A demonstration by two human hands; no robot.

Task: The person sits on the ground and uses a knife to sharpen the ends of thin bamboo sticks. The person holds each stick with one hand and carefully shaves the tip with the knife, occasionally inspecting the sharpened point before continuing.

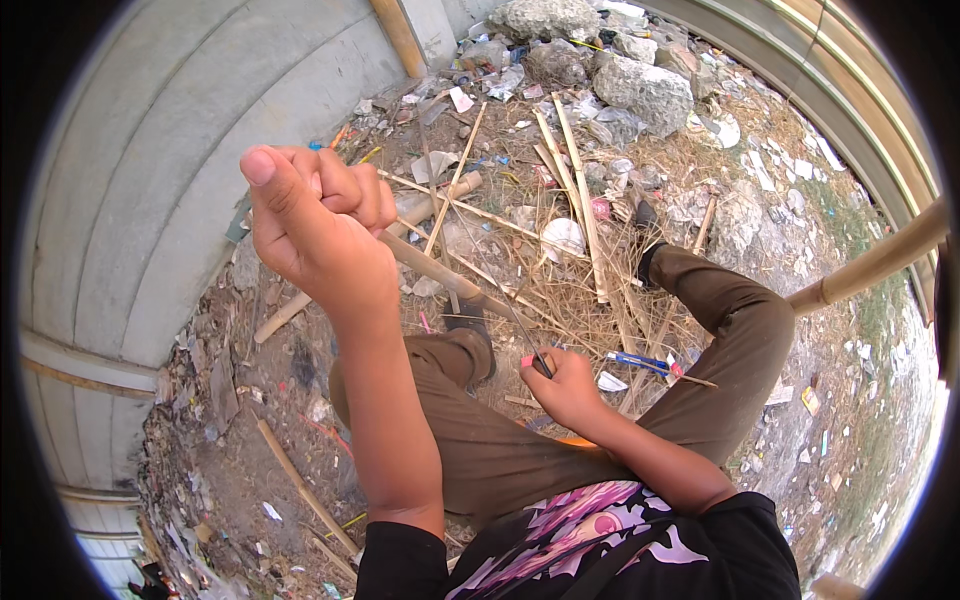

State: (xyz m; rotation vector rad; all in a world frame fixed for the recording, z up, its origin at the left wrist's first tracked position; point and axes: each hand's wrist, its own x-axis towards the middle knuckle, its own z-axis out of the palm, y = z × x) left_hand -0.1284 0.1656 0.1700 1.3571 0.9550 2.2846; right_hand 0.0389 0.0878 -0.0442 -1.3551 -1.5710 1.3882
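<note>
My left hand (325, 215) is raised in front of the wall side, its fingers curled into a fist with the thumb on top. Whether it grips anything is hidden. A bamboo piece (440, 268) shows just beyond its wrist, slanting down to the right; I cannot tell if the hand touches it. Low between my knees, my right hand (570, 390) is closed around the dark handle of a knife (528, 338). The thin blade points up and away, its tip near the lower end of the bamboo.
Split bamboo strips (580, 190) lie across dry straw and litter ahead of me. Large rocks (640, 92) are piled at the back. A concrete panel wall (200, 180) rises on the left, and a bamboo pole (870, 265) slants in from the right. A blue item (640, 362) lies by my right leg.
</note>
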